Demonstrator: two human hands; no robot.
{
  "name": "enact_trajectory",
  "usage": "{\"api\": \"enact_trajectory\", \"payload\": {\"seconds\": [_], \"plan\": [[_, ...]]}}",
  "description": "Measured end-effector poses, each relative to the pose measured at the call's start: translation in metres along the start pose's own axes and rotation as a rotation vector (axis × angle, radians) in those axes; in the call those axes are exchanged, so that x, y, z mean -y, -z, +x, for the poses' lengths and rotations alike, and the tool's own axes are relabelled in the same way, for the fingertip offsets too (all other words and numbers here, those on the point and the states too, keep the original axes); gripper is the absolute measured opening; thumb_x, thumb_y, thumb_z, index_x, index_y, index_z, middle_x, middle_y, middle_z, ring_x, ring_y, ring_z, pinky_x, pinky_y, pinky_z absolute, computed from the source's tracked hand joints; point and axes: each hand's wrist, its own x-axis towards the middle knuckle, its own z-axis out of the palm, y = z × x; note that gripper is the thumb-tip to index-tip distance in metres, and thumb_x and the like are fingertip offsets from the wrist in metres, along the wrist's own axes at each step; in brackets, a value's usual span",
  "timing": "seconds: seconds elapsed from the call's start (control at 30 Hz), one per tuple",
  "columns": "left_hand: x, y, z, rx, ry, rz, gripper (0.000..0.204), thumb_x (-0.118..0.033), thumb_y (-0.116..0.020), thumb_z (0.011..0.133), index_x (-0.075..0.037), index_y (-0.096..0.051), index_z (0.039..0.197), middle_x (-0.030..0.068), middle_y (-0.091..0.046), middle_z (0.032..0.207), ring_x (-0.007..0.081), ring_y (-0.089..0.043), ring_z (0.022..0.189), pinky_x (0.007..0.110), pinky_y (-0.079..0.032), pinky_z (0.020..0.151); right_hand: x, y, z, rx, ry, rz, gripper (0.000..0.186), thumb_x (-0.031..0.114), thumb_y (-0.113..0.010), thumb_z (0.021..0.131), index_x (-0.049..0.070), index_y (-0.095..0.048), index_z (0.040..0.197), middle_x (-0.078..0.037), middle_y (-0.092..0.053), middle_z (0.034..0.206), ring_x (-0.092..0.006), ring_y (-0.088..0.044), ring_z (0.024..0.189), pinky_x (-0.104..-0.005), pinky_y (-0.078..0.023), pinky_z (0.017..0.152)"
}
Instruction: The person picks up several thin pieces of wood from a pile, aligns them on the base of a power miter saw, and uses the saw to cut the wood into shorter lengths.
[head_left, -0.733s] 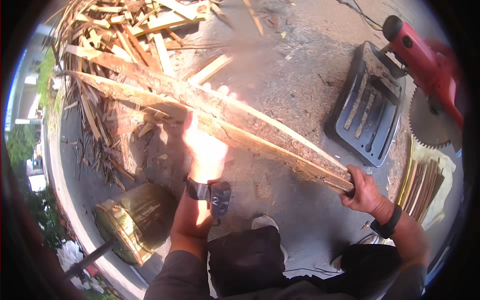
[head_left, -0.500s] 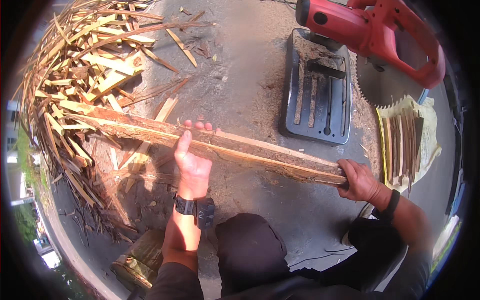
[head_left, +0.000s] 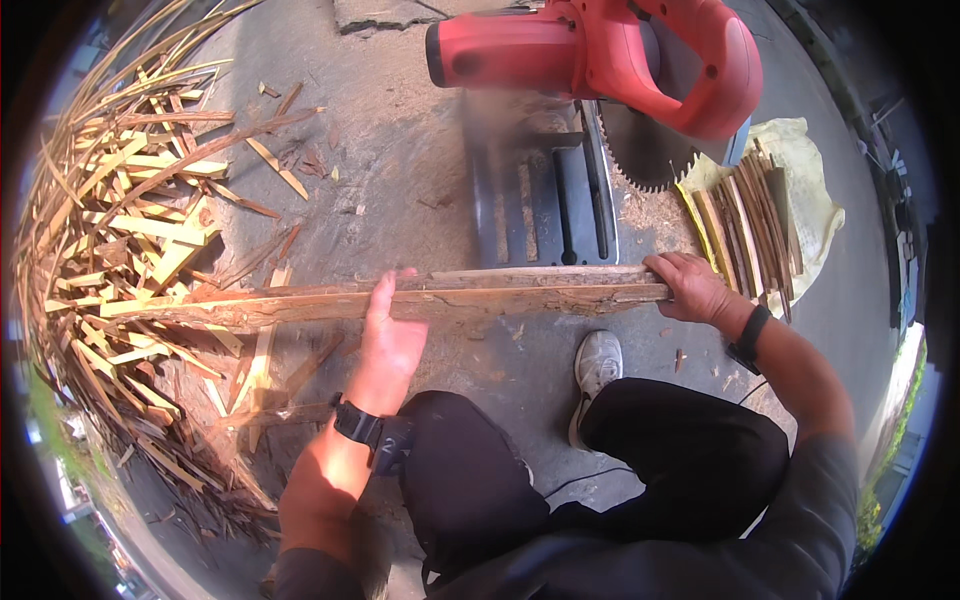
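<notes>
Long rough wooden boards (head_left: 520, 298) with bark on their edges lie together across my front, held in both hands. My left hand (head_left: 387, 345) grips them near the middle, thumb on the near side and fingers mostly hidden behind. Around their right end is closed my right hand (head_left: 692, 287). The boards' left end reaches over a heap of wood offcuts (head_left: 130, 250). Just beyond the boards stands a red chop saw (head_left: 600, 60) with a toothed round blade (head_left: 650, 155) and a slotted dark base (head_left: 560, 200). The boards partly cover the base's near edge.
At the right, a stack of cut wood strips (head_left: 745, 220) rests on a pale yellow sack (head_left: 805, 200). Sawdust and splinters are scattered over the concrete ground (head_left: 390, 160). A dark cord (head_left: 590, 478) runs near my shoe (head_left: 598, 365).
The boards have swung from slanting down to the right to nearly level, their right end now closer to the saw base. My view has shifted, and both hands keep their hold.
</notes>
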Motion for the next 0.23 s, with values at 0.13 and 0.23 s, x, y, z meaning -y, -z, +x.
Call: {"api": "enact_trajectory", "payload": {"seconds": [0.13, 0.23], "plan": [[0.031, 0.006, 0.042, 0.008, 0.151, 0.149, 0.053, -0.039, -0.064, 0.087, -0.009, -0.044, 0.124, 0.011, -0.051, 0.124, 0.0254, -0.045, 0.119, 0.049, -0.032, 0.106, -0.048, -0.024, 0.016, 0.027, -0.075, 0.032, 0.054, 0.01, -0.066, 0.06, 0.009, -0.051, 0.112, -0.013, -0.06, 0.095, -0.0311, -0.061, 0.09, -0.0401, -0.05, 0.082], [0.041, 0.007, 0.072, 0.011, 0.311, 0.227, 0.066, -0.043, -0.067, 0.084, -0.008, -0.038, 0.131, 0.011, -0.047, 0.132, 0.0311, -0.042, 0.124, 0.051, -0.027, 0.11, -0.084, -0.039, 0.029, 0.027, -0.159, 0.02, 0.054, 0.01, -0.067, 0.061, 0.01, -0.051, 0.113, -0.014, -0.06, 0.096, -0.03, -0.06, 0.094, -0.0399, -0.049, 0.085]]}}
